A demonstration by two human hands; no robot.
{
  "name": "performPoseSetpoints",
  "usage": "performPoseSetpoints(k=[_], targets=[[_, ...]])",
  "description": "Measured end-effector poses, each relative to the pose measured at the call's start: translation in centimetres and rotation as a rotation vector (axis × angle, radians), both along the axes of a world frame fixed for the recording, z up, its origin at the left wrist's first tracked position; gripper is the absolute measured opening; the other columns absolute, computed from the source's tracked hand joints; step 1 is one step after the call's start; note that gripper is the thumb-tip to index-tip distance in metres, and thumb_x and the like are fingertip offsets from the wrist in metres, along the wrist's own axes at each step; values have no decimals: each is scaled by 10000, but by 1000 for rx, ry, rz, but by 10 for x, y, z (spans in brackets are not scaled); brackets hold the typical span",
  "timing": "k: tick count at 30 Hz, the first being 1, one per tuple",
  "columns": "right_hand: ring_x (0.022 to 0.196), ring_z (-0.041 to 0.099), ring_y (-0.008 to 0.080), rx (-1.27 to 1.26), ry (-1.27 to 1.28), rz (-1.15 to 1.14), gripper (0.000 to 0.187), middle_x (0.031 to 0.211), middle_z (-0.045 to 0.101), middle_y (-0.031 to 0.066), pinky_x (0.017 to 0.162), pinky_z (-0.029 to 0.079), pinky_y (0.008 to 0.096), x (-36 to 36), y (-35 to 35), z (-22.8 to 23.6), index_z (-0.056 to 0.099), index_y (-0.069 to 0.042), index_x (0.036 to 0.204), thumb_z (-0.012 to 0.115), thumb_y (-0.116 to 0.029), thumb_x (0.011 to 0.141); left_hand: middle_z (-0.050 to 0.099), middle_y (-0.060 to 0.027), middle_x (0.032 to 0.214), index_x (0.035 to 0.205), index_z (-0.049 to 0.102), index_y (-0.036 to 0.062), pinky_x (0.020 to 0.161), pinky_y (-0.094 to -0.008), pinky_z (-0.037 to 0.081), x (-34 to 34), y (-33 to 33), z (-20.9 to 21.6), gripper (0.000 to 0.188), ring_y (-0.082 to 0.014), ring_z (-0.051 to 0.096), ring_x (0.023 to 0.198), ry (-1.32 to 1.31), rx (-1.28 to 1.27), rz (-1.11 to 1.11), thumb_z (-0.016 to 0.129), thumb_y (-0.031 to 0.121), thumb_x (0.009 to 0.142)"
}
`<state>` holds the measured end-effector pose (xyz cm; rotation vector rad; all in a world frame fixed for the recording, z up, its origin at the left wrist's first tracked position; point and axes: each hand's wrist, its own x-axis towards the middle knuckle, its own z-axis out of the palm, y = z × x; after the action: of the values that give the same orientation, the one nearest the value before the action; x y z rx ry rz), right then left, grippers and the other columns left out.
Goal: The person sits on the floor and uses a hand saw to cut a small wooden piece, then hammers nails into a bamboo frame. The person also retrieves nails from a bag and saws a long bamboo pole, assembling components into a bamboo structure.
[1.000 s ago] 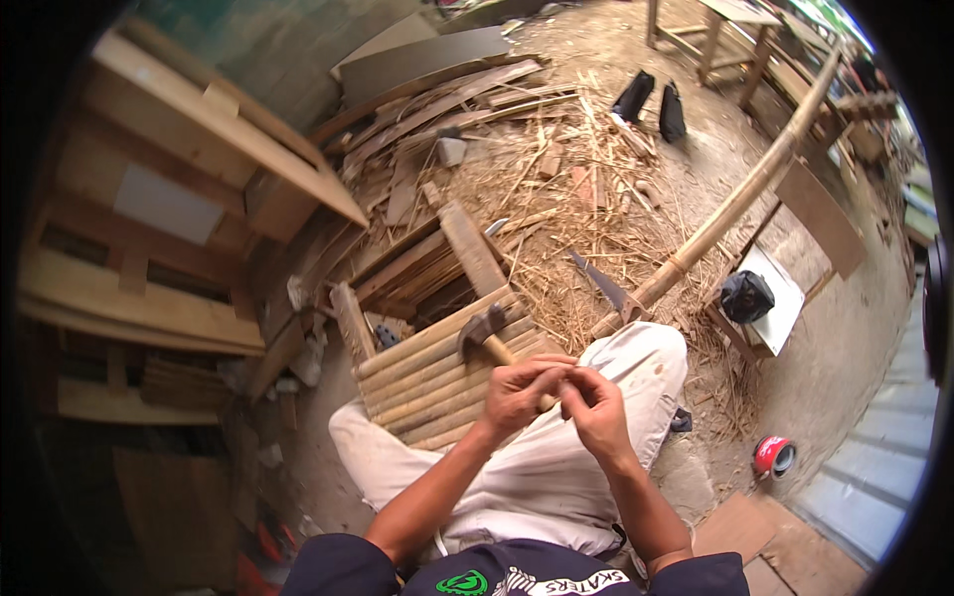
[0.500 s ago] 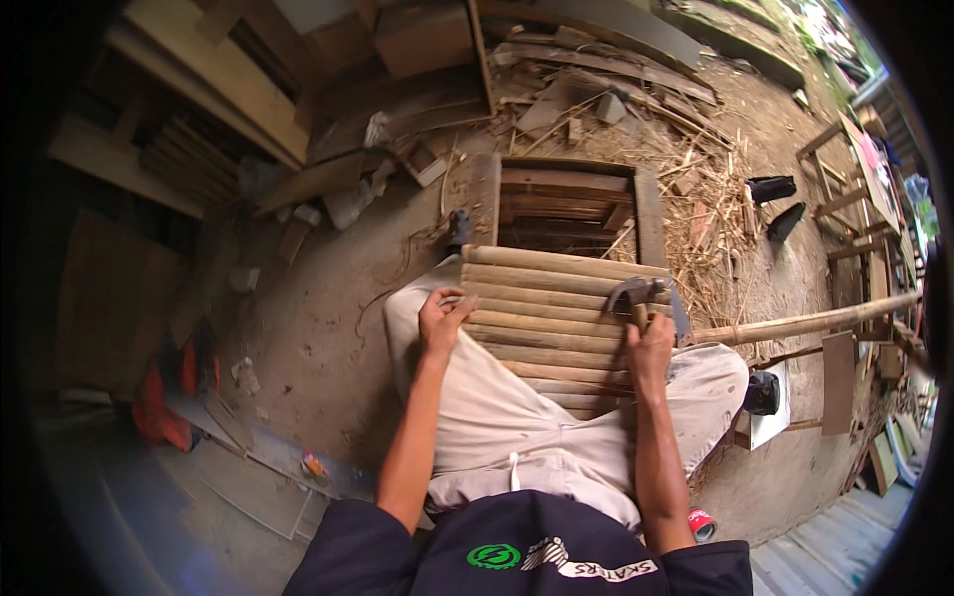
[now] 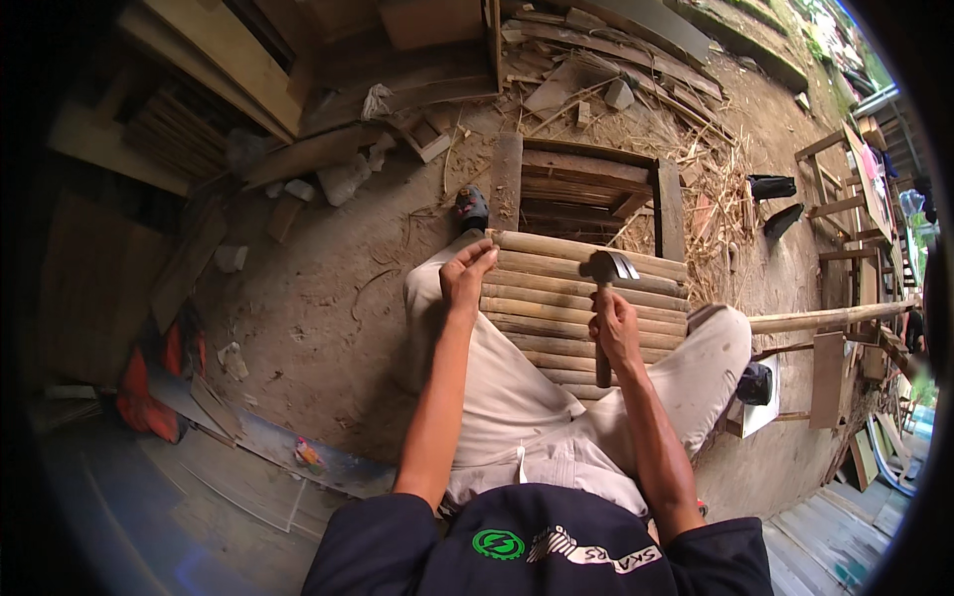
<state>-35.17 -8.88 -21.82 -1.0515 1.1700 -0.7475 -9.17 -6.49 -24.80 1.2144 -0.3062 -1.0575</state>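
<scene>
A panel of bamboo slats (image 3: pixel 537 312) lies across my lap, its slats running left to right. At its far left corner my left hand (image 3: pixel 467 276) is closed in a pinch, thumb and fingertips together; what they hold, if anything, is too small to make out. My right hand (image 3: pixel 615 330) grips the handle of a claw hammer (image 3: pixel 608 266). The hammer's metal head is over the far slats, its claw pointing right.
Beyond the panel stands a dark wooden frame (image 3: pixel 671 211). Bamboo shavings (image 3: pixel 723 194) and scrap boards (image 3: pixel 651 74) litter the ground behind it. A long bamboo pole (image 3: pixel 795 323) extends to the right past my knee. Black shoes (image 3: pixel 773 187) lie at the right.
My left hand has moved from the panel's left edge to its far left corner. The right hand has shifted left with the hammer, whose claw now points right.
</scene>
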Motion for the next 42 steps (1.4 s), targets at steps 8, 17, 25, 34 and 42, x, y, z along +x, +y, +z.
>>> performPoseSetpoints(k=[8, 17, 25, 34, 42], targets=[[466, 459, 69, 138, 28, 90, 418, 686, 475, -12, 417, 372, 233, 4, 30, 13, 580, 3, 932, 499, -397, 1023, 710, -15, 900, 993, 744, 38, 697, -205, 485, 2, -40, -20, 182, -67, 628, 772, -350, 105, -21, 746, 162, 860], [460, 444, 57, 106, 107, 110, 421, 683, 467, -10, 398, 346, 230, -24, 42, 0, 578, 18, 944, 492, -386, 1028, 699, -69, 937, 905, 756, 51, 855, -334, 474, 5, -41, -54, 142, -219, 634, 922, -917, 39, 12, 746, 164, 819], [510, 468, 73, 9, 161, 87, 403, 664, 515, 8, 446, 377, 267, -17, 35, -15, 632, 22, 933, 498, -347, 1023, 693, -69, 948, 919, 757, 57, 850, -336, 470, 5, -40, -53, 133, -223, 622, 923, -924, 23, 2, 744, 150, 825], [467, 506, 86, 56, 54, 118, 360, 649, 522, 13, 421, 413, 271, 19, 21, 22, 588, -19, 965, 528, -371, 1009, 674, -76, 925, 871, 718, 55, 837, -380, 461, -5, -40, -49, 82, -275, 597, 904, -1211, -26, 72, 719, 123, 827], [656, 603, 453, -327, 503, 195, 371, 710, 604, 282, 604, 452, 488, 88, -12, 30, 576, 35, 954, 553, -334, 978, 671, -78, 924, 846, 711, 44, 844, -385, 473, -10, -33, -45, 56, -284, 596, 892, -1226, -41, 75, 714, 76, 801]])
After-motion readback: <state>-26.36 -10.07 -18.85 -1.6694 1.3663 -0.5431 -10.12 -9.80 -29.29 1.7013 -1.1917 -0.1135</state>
